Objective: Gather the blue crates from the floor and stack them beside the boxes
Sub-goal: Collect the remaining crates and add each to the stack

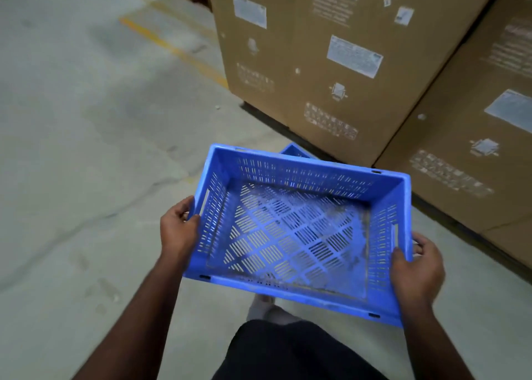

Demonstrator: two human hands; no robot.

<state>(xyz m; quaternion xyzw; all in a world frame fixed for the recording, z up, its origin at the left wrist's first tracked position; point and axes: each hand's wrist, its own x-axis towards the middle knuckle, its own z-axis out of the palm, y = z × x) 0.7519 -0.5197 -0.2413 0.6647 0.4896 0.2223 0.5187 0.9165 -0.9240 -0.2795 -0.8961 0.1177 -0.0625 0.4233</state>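
Grey concrete floor (86, 149) runs under us, marked with a faded yellow line (172, 48), and tall cardboard boxes (331, 63) stand along its right side; we carry one blue crate (290, 230) in the air in front of us, empty and open side up, tilted a little toward the boxes. Our left hand (178, 230) has its grip curled round the crate's left end wall by the handle slot; our right hand (417, 267) grips the right end wall the same way, thumb over the rim. Just beyond the carried crate's far rim a corner of a second blue crate (293, 151) shows on the floor, close to the foot of the boxes; most of it is hidden, so we cannot tell how it sits.

We judge this the carry toward the stacking spot, and the risks follow from that; the carried crate blocks our view of the one below, so we could set it down skewed and it would not seat; its far corner could strike the cardboard as we close in; a foot (262, 302) steps beneath the load, where a slipped grip would drop it.
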